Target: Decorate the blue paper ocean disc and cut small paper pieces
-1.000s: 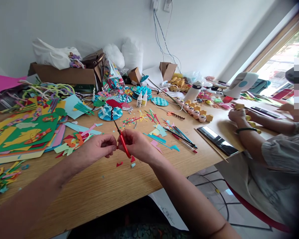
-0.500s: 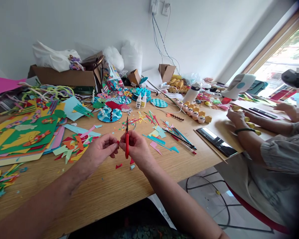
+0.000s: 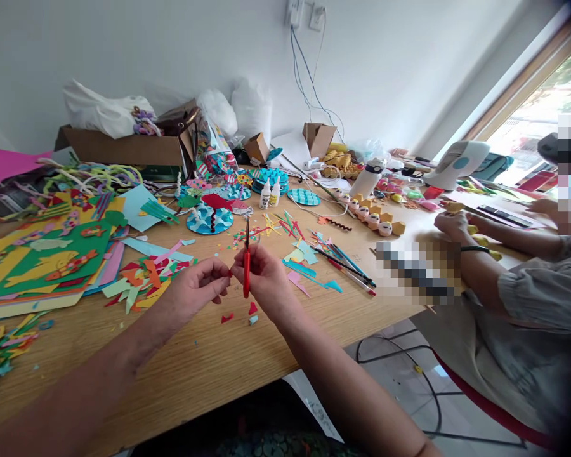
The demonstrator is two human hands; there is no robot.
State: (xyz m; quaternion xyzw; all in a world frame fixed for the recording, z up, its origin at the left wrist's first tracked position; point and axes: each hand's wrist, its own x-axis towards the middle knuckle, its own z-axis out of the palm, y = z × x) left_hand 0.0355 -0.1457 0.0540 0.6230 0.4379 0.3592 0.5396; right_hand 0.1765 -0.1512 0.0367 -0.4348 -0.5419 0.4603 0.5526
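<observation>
White wall behind, and a long wooden table (image 3: 209,362) buried in cut paper, so the eye went straight to the near edge, where the two hands met. Right hand (image 3: 266,279) was curled closed around the red-handled scissors (image 3: 246,266), blades pointing up and away. Left hand (image 3: 195,292) was pinched nearly shut, thumb and fingertips on a tiny red paper scrap (image 3: 229,273) held just above the tabletop, right beside the handles. That scrap looked feather-light and floppy, easy to crease or lose, so it was best gripped at its very edge, clear of the blades. More red offcuts (image 3: 228,315) lay on the wood just below. Two small glue bottles (image 3: 269,192) stood further back, their labels too small to read. No brand or writing showed legibly anywhere. A co-worker's hand (image 3: 452,223) was busy at the far right.
</observation>
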